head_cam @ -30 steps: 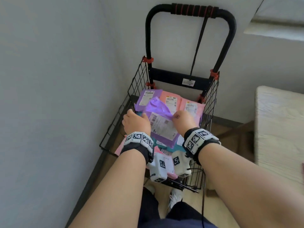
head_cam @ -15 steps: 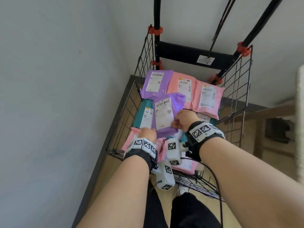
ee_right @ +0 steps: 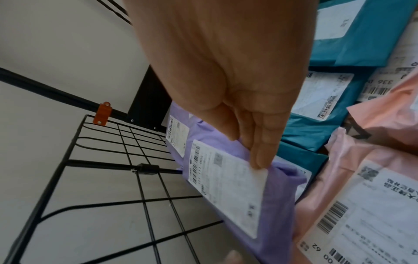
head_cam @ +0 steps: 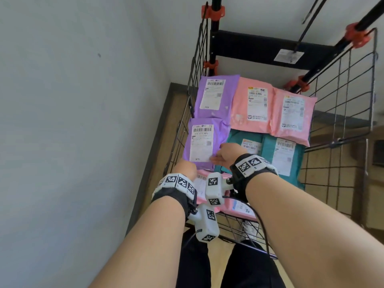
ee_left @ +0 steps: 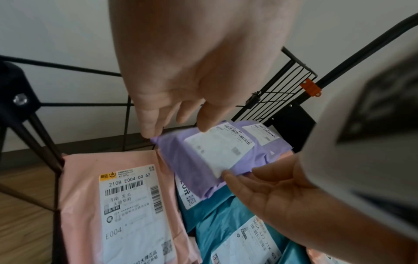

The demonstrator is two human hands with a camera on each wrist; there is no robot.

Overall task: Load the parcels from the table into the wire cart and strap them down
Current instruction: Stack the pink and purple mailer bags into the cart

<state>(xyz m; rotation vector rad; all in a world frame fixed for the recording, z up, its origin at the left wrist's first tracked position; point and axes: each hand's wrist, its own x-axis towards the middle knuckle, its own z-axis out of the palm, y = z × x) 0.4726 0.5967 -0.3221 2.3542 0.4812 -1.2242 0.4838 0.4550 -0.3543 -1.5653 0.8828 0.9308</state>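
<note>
The wire cart (head_cam: 340,104) stands on a wooden floor (head_cam: 170,121) beside a wall (head_cam: 83,100). Label-up inside: 1 purple parcel (head_cam: 231,92) and 2 pink parcels (head_cam: 239,96) at the back, 2 teal parcels (head_cam: 268,163) nearer.

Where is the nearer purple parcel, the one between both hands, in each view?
Head: nearer purple parcel, left of centre.
Left wrist: it fills the centre, tilted.
Right wrist: it runs from centre to the bottom edge.
Shared landmark: the black crossbar beyond it.

Forearms extended, wrists close; left hand (ee_left: 192,62), right hand (ee_right: 226,62) each pinching with nearly straight fingers (ee_right: 262,146)
</note>
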